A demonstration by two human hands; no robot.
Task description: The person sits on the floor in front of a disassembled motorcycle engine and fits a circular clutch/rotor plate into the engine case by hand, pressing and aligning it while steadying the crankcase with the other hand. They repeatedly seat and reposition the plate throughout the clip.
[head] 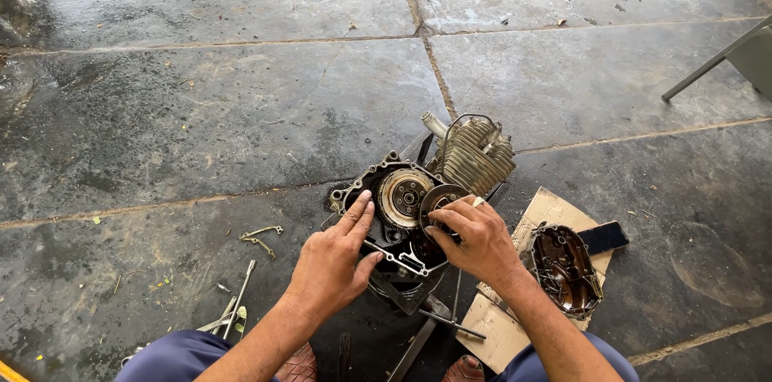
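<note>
Clutch disc (pixel 438 199): dark, round, with a hole through the centre, pinched at its lower rim by the right hand (pixel 474 241), thumb under and fingertips curled over the near edge. Tilted up on edge rather than lying flat, face turned left toward the toothed drum (pixel 402 197) set in the engine case (pixel 386 233). Touching or just clear of the drum's right side; cannot tell which, since the fingers cover the contact line.

Left hand (pixel 334 261): spread and flat, gripping nothing, index and middle fingertips resting on the case's left rim just beside the drum, thumb out along the near edge of the case. Wrist toward the body, fingers pointing away and slightly right.

Relation that matters: clutch disc directly right of the drum, already within the right fingers, the axis through its hole leaning left and down toward the drum's hub. Right hand nearer by far; left only bracing the case.

Finned cylinder (pixel 474 158) joined to the far right of the case, pipe stub pointing up and away. Right of the case, a brown oily side cover (pixel 565 268) lying hollow side up on a cardboard sheet (pixel 547 209), a flat dark slab (pixel 605 237) just beyond it. Left of the case, well apart, thin metal tools (pixel 241 293) and a small bent bracket (pixel 261 237) on the wet stone floor (pixel 201 108). Near the case, a T-handled rod (pixel 450 322) between the knees
</note>
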